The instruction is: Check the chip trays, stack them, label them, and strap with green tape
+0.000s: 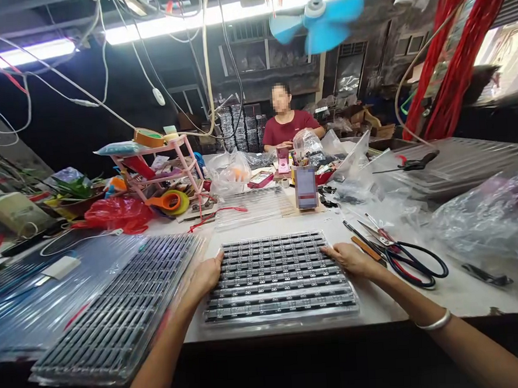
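Observation:
A clear plastic tray (284,318) filled with rows of small black parts lies flat before me at the table's front edge. My left hand (209,274) grips its left side, fingers mostly hidden at the rim. On the opposite side, my right hand (349,257) holds the rim, with the thumb over the top edge. Left of my left arm rests a stack of similar trays with dark strips (117,308). Close to my right hand lie large black-handled scissors (415,263) and a brown-handled tool (367,249).
A phone (306,188) stands upright behind the tray. A pink rack (165,176) with tape rolls stands at the back left. Plastic bags (492,215) crowd the right side. Across the table sits a person in a red shirt (290,127). A blue fan (316,20) hangs overhead.

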`<state>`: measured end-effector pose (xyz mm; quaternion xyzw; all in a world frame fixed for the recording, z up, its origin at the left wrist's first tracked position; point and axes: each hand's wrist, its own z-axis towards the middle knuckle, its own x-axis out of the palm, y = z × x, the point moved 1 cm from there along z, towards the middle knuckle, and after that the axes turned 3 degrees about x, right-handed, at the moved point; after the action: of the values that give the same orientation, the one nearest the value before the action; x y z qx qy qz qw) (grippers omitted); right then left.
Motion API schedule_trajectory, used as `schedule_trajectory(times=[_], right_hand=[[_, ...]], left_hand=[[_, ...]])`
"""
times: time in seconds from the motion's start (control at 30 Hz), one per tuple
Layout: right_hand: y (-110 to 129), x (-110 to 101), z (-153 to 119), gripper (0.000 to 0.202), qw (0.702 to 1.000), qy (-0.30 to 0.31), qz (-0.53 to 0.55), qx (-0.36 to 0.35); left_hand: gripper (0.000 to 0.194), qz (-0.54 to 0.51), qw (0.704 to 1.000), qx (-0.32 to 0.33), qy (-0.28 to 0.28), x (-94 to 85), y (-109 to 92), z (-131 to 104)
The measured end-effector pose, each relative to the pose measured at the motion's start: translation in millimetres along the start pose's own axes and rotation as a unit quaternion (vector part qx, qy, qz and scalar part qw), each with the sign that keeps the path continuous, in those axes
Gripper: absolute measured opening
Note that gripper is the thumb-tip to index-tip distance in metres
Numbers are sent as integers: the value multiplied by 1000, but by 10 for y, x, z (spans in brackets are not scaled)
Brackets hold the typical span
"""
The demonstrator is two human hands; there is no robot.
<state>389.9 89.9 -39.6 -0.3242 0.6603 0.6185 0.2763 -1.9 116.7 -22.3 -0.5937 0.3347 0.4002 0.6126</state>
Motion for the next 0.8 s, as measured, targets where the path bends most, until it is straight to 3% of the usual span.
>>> schedule_trajectory(times=[0.2, 0.3, 0.4, 0.5, 0.63, 0.8], right_hand=[[-41, 108, -121, 54, 998, -30, -49, 20], [-110, 168, -354, 58, 999, -47, -18, 20], [-178, 246, -599, 69, 994, -72, 80, 1], [-172, 324, -731, 62, 987, -101, 122, -31], [-94, 424, -729, 52, 979, -149, 129, -50], [-94, 571, -709, 53, 970, -211, 120, -19]], left_hand=[[61, 28, 999, -13, 35, 18, 77, -34], [66, 22, 999, -4, 28, -27, 141, -315], [64, -8, 999, 37, 11, -2, 252, -681], [59, -37, 998, 46, -24, 66, 318, -921], [59, -36, 998, -11, -43, 94, 254, -994], [58, -66, 997, 3, -38, 87, 227, -977]])
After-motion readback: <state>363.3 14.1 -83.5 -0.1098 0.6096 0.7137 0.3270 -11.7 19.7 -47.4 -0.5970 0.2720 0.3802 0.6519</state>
